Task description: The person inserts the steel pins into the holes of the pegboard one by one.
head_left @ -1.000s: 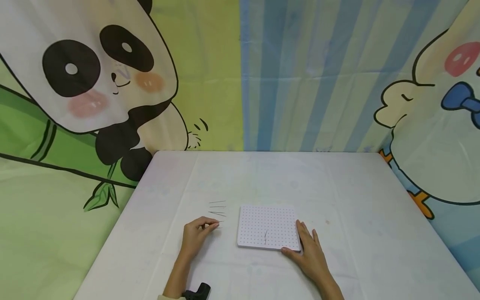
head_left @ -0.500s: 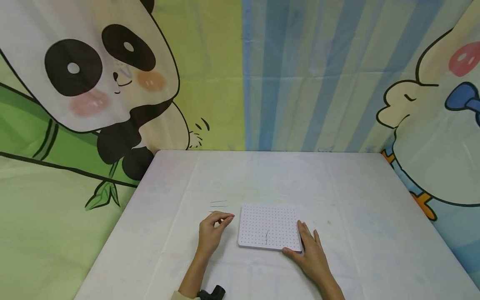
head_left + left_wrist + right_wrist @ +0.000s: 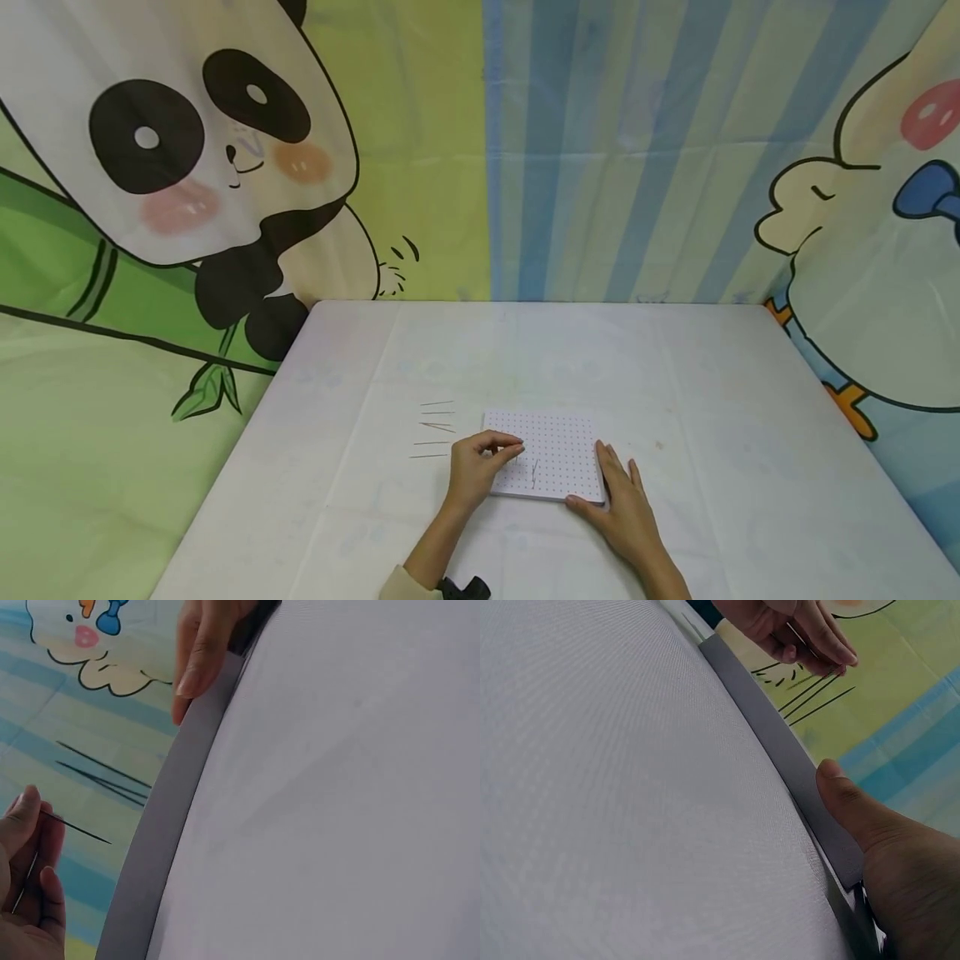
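Note:
Over the left part of a white pegboard dotted with small holes is my left hand. Its thumb and forefinger pinch a thin dark needle, its free end pointing down towards the board. A second thin rod shows against the palm in the left wrist view. A few needles stand upright, slightly slanted, near the board's front. My right hand holds the board's front right corner, thumb on the front edge and fingers along the right side.
Several loose needles lie in rough rows on the white-covered table, left of the board. A black wrist camera sits by the left sleeve. Behind the table hangs a printed cloth with cartoon animals.
My left hand has moved right, from beside the loose needles to above the board, carrying a needle. The lying needles it covered show again. My right hand has stayed at the board's corner.

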`<action>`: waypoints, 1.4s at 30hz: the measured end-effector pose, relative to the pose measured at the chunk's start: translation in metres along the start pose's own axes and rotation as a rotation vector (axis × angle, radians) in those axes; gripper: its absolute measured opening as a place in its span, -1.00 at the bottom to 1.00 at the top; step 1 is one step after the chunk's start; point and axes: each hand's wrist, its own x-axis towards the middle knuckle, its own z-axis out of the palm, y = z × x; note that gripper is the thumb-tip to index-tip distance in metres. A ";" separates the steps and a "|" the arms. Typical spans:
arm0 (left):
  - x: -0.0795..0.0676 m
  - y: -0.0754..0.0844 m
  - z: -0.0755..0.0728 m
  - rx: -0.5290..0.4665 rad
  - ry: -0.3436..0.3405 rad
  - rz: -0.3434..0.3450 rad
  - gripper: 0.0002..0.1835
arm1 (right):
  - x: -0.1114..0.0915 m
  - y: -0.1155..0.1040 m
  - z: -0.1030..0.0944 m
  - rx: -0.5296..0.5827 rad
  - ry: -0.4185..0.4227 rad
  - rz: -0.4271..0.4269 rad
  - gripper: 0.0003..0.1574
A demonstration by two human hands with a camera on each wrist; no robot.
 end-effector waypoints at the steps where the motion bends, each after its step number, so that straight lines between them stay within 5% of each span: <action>1: -0.001 -0.001 0.003 -0.006 -0.010 0.001 -0.94 | 0.000 0.000 0.000 0.001 0.002 -0.003 0.29; 8: -0.002 -0.005 0.014 -0.062 -0.052 0.022 -0.94 | 0.001 0.001 0.000 0.008 -0.001 -0.018 0.27; 34: -0.003 -0.005 0.018 0.032 -0.134 0.146 -0.96 | 0.001 0.001 0.000 0.012 0.011 -0.027 0.28; 42: -0.004 -0.032 0.022 0.058 -0.143 0.156 -0.95 | 0.001 0.002 0.000 0.014 -0.002 -0.024 0.28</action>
